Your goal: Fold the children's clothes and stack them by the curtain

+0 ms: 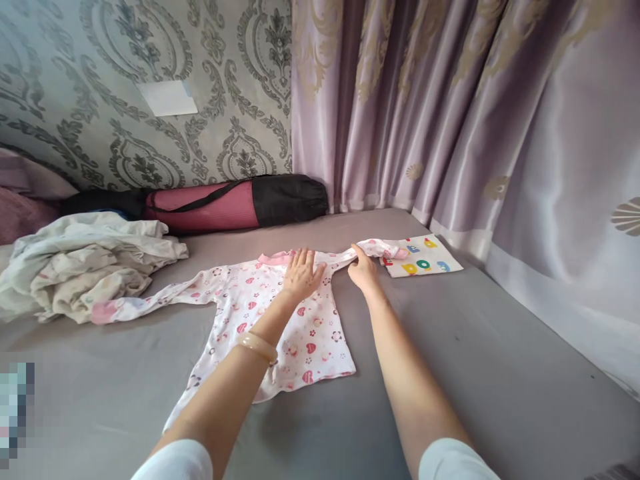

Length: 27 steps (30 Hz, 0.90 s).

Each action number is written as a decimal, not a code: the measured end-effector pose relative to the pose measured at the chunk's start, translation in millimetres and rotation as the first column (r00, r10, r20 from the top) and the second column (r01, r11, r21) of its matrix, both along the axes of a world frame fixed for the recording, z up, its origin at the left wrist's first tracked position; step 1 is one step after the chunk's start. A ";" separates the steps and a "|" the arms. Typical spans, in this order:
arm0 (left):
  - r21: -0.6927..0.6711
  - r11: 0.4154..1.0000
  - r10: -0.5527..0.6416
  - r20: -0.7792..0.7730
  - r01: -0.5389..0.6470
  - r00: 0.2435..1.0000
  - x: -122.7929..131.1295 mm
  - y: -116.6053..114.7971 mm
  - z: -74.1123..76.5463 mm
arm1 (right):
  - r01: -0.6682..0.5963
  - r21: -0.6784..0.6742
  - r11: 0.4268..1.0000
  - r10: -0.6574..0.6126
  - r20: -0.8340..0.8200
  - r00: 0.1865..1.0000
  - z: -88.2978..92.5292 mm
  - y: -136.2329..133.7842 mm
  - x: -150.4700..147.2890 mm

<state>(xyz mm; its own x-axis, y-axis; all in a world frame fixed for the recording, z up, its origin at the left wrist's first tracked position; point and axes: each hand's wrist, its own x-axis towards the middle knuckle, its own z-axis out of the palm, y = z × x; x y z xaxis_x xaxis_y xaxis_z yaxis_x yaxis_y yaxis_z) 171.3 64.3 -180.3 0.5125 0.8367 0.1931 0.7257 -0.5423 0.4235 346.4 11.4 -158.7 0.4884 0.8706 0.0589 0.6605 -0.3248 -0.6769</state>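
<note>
A white long-sleeved child's shirt (pixel 253 313) with pink hearts and flowers lies spread on the grey bed sheet (pixel 450 373), its pink collar at the far side. My left hand (pixel 302 275) rests flat on the shirt beside the collar, fingers outstretched. At the right sleeve is my right hand (pixel 363 268), its fingers closed on the fabric about midway along. The cuff of that sleeve overlaps a folded white cloth (pixel 425 263) printed with colourful letters. The other sleeve reaches left, its pink cuff touching a crumpled pile.
A heap of pale crumpled cloth (pixel 95 260) sits at the left. Behind it, a pink rolled mat (pixel 205 208) in a black bag lies along the patterned wall (pixel 215 87). Lilac curtains (pixel 380 107) hang down to the bed at the back and right.
</note>
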 end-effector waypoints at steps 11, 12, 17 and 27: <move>0.025 0.999 -0.046 -0.003 0.046 0.999 -1.1 6.2 -32.8 | 0.542 0.100 0.834 -0.139 -0.914 0.382 5.9 5.3 39.3; 0.020 0.999 -0.045 0.031 0.045 0.999 -1.9 6.6 -31.8 | 0.566 0.095 0.819 -0.109 -0.942 0.317 6.3 4.2 41.3; 0.002 1.000 -0.018 0.349 0.018 0.937 -7.6 10.7 -22.3 | 0.598 0.102 0.795 -0.100 -0.950 0.295 6.9 2.7 47.0; -0.537 0.739 0.425 0.840 0.406 0.337 -14.1 6.5 20.2 | -0.099 0.443 0.891 0.111 -0.002 0.994 35.3 0.0 -32.7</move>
<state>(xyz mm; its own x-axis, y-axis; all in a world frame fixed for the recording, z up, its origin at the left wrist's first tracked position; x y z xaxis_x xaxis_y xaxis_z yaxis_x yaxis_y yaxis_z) 157.3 70.8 -160.2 0.3487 0.9372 -0.0043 -0.3351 0.1290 0.9333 313.7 11.4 -123.4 0.4024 0.8041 0.4376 0.6538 0.0822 -0.7522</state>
